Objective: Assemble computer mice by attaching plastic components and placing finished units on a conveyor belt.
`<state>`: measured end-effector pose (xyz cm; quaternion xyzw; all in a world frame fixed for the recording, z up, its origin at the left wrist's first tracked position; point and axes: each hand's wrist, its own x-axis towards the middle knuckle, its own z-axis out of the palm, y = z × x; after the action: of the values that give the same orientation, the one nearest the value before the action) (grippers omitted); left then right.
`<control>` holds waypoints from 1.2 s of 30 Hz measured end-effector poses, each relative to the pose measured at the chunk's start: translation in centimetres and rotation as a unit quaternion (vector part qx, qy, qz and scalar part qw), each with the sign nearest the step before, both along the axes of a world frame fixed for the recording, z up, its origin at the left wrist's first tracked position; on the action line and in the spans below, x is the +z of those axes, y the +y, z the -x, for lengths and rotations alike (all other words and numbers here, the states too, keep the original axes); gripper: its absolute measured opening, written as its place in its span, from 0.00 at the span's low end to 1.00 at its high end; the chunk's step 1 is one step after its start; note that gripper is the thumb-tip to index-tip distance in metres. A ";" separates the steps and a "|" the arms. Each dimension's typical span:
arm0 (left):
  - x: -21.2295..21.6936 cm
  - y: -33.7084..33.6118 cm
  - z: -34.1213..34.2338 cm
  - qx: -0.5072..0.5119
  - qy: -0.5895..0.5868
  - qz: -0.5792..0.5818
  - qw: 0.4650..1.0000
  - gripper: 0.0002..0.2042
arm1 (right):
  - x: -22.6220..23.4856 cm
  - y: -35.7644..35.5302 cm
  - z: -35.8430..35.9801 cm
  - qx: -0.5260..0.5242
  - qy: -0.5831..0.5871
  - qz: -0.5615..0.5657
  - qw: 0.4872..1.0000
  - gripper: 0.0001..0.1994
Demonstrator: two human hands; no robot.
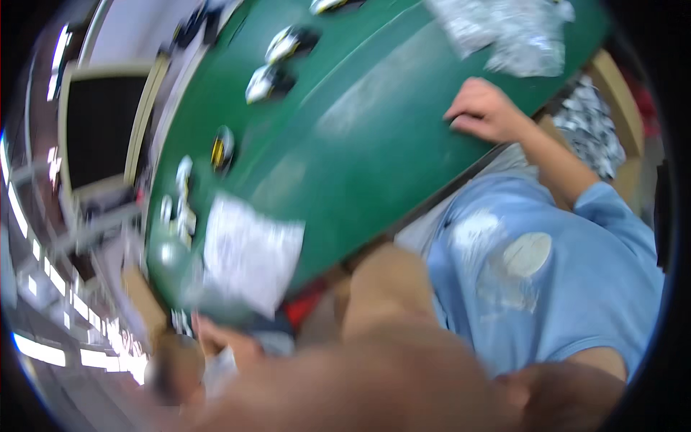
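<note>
My right hand (484, 109) rests on the green tabletop (360, 165) near its edge, fingers curled into a loose fist. Nothing shows in it. Beyond it lie clear plastic bags (522, 32), crumpled together. Very close to the camera, my left hand and arm (353, 389) fill the lower part of the view, badly blurred, so the fingers cannot be made out. A white plastic bag or sheet (252, 252) lies on the left part of the table. Farther off are small white-and-black items (272, 83) and a black-and-yellow piece (222, 150), too blurred to name.
An open cardboard box (620, 108) holding silvery-grey pieces (589, 129) stands beside the table at the right. Several small white parts (183, 209) lie at the table's left end. Another person's hand (227, 340) shows at the lower left. A dark framed panel (104, 129) stands behind.
</note>
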<state>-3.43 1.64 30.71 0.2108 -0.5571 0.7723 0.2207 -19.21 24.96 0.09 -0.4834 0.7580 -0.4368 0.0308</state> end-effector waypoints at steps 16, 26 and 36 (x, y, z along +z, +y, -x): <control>3.1 3.0 -0.7 -0.251 0.154 -0.767 0.570 0.07 | 1.2 1.3 6.0 0.047 0.027 -0.048 0.997 0.06; -1.5 -7.4 -1.2 -0.628 0.156 -0.761 -0.055 0.15 | 7.9 3.5 8.4 0.141 -0.101 0.369 0.913 0.12; -21.5 -27.4 -25.9 -0.160 -0.185 -0.790 0.562 0.23 | 14.2 -2.2 5.5 0.164 -0.205 0.442 0.858 0.11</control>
<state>22.45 -25.72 9.18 0.0613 -0.9979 -0.0024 -0.0222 -24.68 22.80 14.34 -0.4628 0.3718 -0.8037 0.0401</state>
